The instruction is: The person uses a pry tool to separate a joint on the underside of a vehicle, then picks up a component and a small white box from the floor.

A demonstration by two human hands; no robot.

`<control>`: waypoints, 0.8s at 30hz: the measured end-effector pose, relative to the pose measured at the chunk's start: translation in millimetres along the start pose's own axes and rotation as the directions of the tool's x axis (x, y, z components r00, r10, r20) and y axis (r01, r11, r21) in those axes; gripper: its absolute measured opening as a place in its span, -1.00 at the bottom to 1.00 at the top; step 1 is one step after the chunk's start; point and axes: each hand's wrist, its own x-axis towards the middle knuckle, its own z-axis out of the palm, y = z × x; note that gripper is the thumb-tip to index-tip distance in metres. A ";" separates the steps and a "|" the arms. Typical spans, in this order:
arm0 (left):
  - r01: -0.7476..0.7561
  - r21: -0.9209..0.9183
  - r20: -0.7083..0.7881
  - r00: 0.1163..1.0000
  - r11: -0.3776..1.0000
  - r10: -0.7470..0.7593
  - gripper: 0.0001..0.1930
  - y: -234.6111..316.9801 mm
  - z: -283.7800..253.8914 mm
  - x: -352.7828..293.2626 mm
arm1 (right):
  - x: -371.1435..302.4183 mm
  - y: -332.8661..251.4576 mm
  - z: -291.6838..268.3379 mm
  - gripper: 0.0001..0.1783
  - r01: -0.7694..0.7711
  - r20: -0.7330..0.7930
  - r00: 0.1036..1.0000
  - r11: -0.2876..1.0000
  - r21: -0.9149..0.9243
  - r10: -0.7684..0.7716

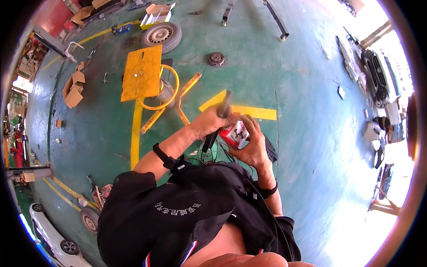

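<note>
My left hand (210, 123) is closed around a long black rod-shaped tool (210, 141), which slants with one end above the fist and the other below it. I cannot make out its exact kind. Its fingertips come close to a small red and white carton (239, 132) with a picture on its side. Fingers and thumb of my right hand (252, 149) grip this carton from the right, and a pale flap sticks out at its lower end. Both hands are together in front of my chest. Dark cables (213, 155) show below them, partly hidden by my shirt.
Ahead on the green floor stands a yellow metal stand (141, 73) with splayed legs. Behind it lie a wheel (162, 36), an open yellow carton (156, 17) and a round metal disc (216, 59). A torn cardboard box (74, 90) is at left, car bumpers (378, 78) at right.
</note>
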 end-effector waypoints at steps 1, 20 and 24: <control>-0.012 0.023 0.023 1.000 1.000 0.012 -0.75 2.4 -6.6 14.6 | 15.5 2.7 -2.2 -0.15 -0.018 0.013 1.000 1.000 0.010 0.018; 0.172 -0.169 -0.072 0.980 0.970 -0.187 -0.77 70.3 -98.8 268.6 | 266.3 134.0 -55.0 0.02 -0.178 0.014 0.984 0.980 0.092 0.178; 0.120 -0.225 -0.331 0.924 0.967 -0.191 -0.80 68.2 -160.9 322.3 | 330.4 209.1 -94.8 -0.02 -0.215 -0.080 0.971 0.967 0.138 0.227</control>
